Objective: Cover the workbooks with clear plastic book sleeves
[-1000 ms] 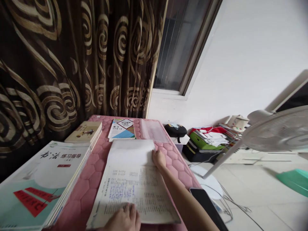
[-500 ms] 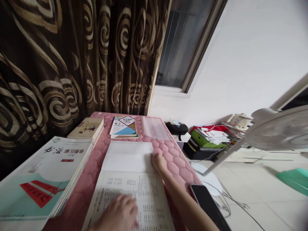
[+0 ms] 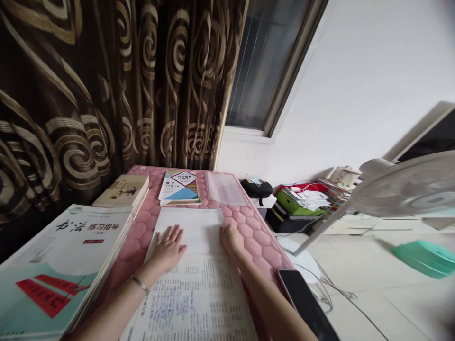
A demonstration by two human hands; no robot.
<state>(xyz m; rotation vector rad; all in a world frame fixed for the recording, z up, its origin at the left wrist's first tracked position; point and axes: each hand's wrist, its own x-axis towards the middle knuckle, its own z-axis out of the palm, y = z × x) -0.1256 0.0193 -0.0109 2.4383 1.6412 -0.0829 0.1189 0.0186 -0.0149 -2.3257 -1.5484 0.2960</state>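
Observation:
An open book [image 3: 209, 284] lies on the pink quilted table cover, its near page full of printed text with blue handwriting. The far part of it is a blank white sheet [image 3: 202, 227]. My left hand [image 3: 169, 247] rests flat on the left of this sheet, fingers spread, a bracelet on the wrist. At the sheet's right edge is my right hand [image 3: 232, 240], its fingers curled round the edge and partly hidden. Just beyond the book lie a maths workbook [image 3: 180, 188] and a clear plastic book cover [image 3: 227, 189].
Stacked books [image 3: 71, 255] stand along the left side. A phone [image 3: 302, 298] lies at the table's right edge. Beyond are a black case [image 3: 256, 188], a white fan [image 3: 401, 189] with cables on the floor, and piled papers [image 3: 305, 196]. A patterned curtain [image 3: 142, 94] hangs behind.
My left hand has moved away from me, from the printed page to the blank sheet, and now lies flat there. My right hand stays at the edge. The view has shifted slightly right.

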